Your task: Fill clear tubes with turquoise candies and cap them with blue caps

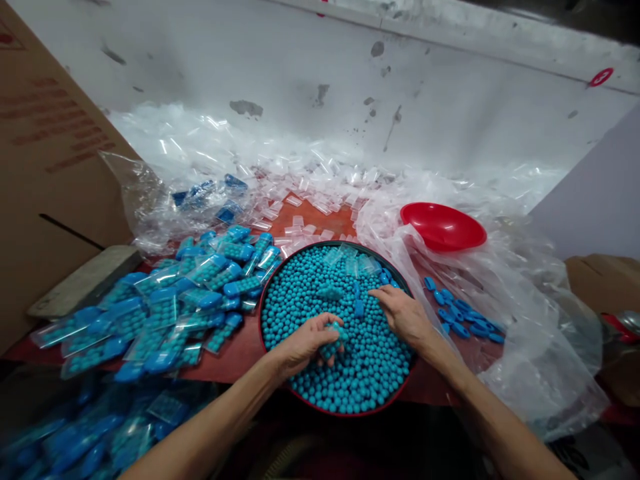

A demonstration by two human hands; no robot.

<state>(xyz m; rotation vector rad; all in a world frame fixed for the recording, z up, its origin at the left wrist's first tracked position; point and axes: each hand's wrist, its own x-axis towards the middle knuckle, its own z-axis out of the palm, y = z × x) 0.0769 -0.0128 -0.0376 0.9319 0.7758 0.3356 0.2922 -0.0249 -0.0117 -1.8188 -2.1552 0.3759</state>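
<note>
A wide round tub with a dark red rim holds many turquoise balls. Over its near part, my left hand is closed around a small clear plastic case with turquoise balls in it; the fingers partly hide the case. My right hand hovers at the tub's right side, fingers stretched out and no object visible in them. Just left of its fingertips, a blue cap lies on the balls. More blue caps and several clear empty cases rest at the tub's far side.
Filled, blue-capped cases are heaped on the left, beside a cardboard box and a flat block. Loose clear cases lie behind the tub. On the right are a red bowl, plastic sheeting and loose blue caps.
</note>
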